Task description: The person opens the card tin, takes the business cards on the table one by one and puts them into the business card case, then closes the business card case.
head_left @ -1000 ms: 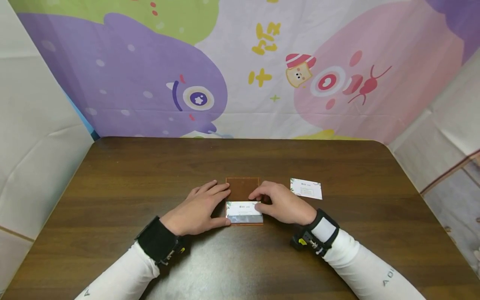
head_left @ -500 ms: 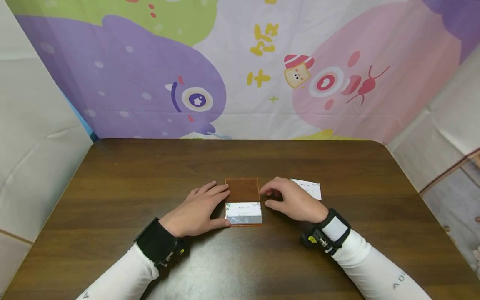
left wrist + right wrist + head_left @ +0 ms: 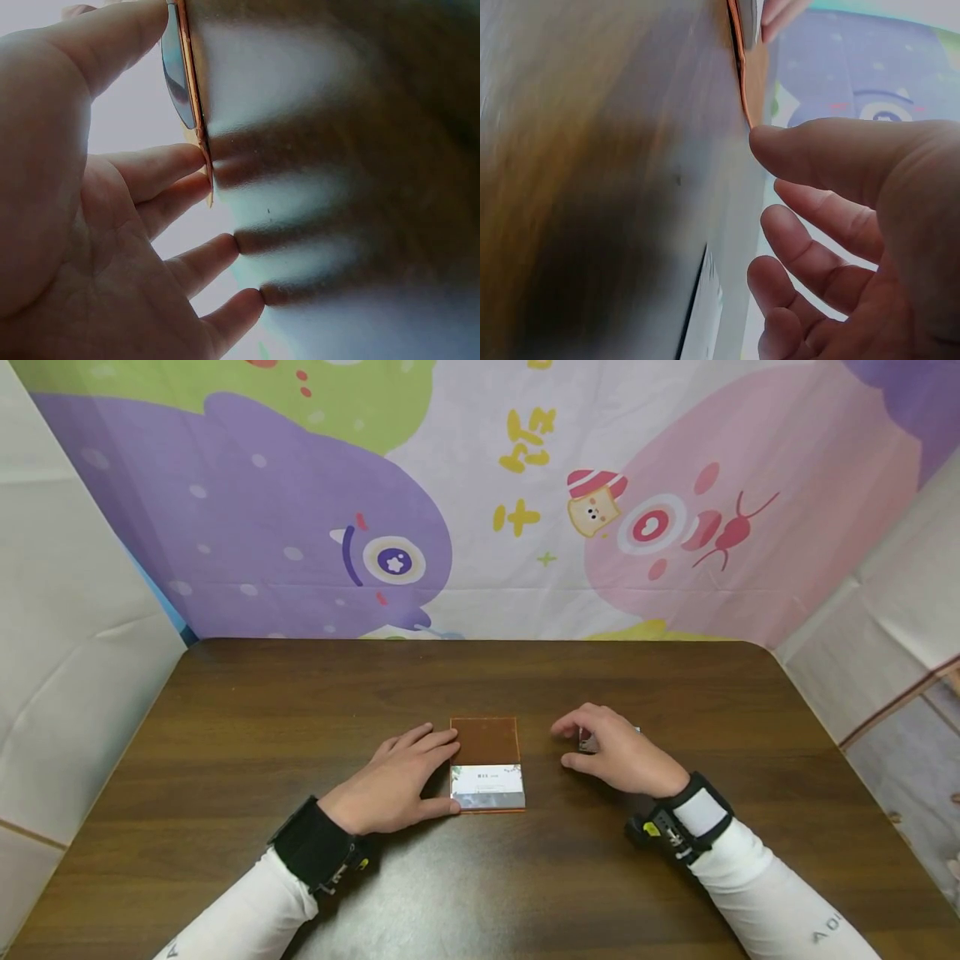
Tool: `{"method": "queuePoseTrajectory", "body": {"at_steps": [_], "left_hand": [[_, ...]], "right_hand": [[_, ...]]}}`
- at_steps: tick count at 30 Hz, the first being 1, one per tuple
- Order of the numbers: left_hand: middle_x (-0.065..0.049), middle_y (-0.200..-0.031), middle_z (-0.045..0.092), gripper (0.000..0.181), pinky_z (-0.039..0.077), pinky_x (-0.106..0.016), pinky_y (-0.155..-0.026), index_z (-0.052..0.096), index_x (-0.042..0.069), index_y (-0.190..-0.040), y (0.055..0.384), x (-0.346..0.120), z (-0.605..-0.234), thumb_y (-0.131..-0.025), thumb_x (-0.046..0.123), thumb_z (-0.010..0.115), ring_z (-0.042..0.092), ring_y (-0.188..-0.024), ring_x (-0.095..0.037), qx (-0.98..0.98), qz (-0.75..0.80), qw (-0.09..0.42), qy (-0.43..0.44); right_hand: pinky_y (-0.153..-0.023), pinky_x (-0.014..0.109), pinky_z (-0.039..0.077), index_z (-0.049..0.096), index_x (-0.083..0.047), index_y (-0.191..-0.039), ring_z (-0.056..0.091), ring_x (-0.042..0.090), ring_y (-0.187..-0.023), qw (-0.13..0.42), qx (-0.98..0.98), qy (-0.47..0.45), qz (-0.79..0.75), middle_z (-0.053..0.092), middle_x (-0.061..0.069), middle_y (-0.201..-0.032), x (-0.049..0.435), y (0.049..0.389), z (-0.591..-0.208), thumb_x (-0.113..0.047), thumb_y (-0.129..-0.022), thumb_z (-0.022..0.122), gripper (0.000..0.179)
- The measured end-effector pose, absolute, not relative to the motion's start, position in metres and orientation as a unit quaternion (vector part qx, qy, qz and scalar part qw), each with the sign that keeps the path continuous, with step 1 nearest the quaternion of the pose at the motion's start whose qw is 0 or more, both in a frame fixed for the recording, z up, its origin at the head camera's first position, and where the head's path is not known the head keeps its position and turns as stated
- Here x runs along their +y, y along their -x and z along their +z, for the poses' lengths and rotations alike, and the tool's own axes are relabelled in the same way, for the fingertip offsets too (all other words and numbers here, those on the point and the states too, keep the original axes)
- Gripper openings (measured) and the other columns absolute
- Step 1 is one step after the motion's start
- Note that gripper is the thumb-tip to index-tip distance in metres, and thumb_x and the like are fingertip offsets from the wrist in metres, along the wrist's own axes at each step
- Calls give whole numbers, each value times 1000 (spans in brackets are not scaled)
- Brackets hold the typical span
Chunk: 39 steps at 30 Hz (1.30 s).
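Observation:
A brown card holder point(image 3: 483, 741) lies spread flat on the table, with a white printed card point(image 3: 486, 777) in its near half behind a clear greyish strip. My left hand point(image 3: 397, 781) rests at the holder's left edge, thumb and fingertips touching it. In the left wrist view, the left fingers point(image 3: 180, 161) are spread and nearly straight. To the right, my right hand point(image 3: 618, 752) hovers with loosely bent fingers and holds nothing. Beneath it lies a second white card point(image 3: 587, 742), mostly hidden by the hand; its edge also shows in the right wrist view.
The dark wooden table point(image 3: 337, 681) reaches back to a cartoon-printed cloth point(image 3: 487, 593). Pale cloth panels point(image 3: 82, 610) flank the table on both sides. Each wrist wears a black strap with a small camera.
My right hand has left the card in the holder and moved right, over the loose card, which it now mostly covers. The left hand has stayed at the holder's edge.

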<state>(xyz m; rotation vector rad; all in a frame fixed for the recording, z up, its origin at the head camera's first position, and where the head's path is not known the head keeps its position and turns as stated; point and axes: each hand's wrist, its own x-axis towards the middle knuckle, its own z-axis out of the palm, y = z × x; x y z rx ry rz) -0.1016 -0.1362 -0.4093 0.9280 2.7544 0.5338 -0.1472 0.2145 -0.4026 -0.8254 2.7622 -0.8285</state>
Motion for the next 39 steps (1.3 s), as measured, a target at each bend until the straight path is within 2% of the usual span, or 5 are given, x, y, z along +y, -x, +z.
{"method": "queuePoseTrajectory", "body": {"at_steps": [10, 18, 27, 39], "left_hand": [[-12, -168, 38, 82, 28, -69, -118, 46, 4, -161, 103, -137, -408, -99, 50, 74, 23, -159, -42, 927, 181, 95, -313], [-12, -168, 39, 82, 29, -69, -118, 47, 4, -160, 104, -137, -409, -99, 50, 75, 23, -158, -42, 928, 180, 91, -314], [-12, -168, 39, 82, 29, -69, -118, 47, 4, -160, 102, -136, -410, -98, 50, 75, 24, -158, -42, 929, 178, 91, -311], [-12, -167, 40, 82, 30, -69, -117, 48, 4, -160, 101, -136, -409, -98, 50, 75, 25, -158, -43, 929, 180, 88, -312]], "right_hand": [[-91, 45, 51, 71, -8, -130, 56, 26, -108, 75, 933, 237, -259, 67, 7, -124, 236, 154, -399, -16, -91, 86, 42], [-92, 45, 48, 69, -4, -135, 52, 30, -113, 75, 939, 229, -243, 64, 12, -128, 254, 159, -402, -16, -89, 87, 51], [-93, 47, 44, 69, -2, -133, 53, 34, -114, 62, 945, 231, -224, 65, 15, -127, 275, 165, -405, -17, -85, 91, 55], [-94, 51, 44, 70, -1, -131, 53, 37, -116, 78, 951, 218, -205, 65, 17, -126, 290, 166, -404, -26, -85, 92, 57]]}}
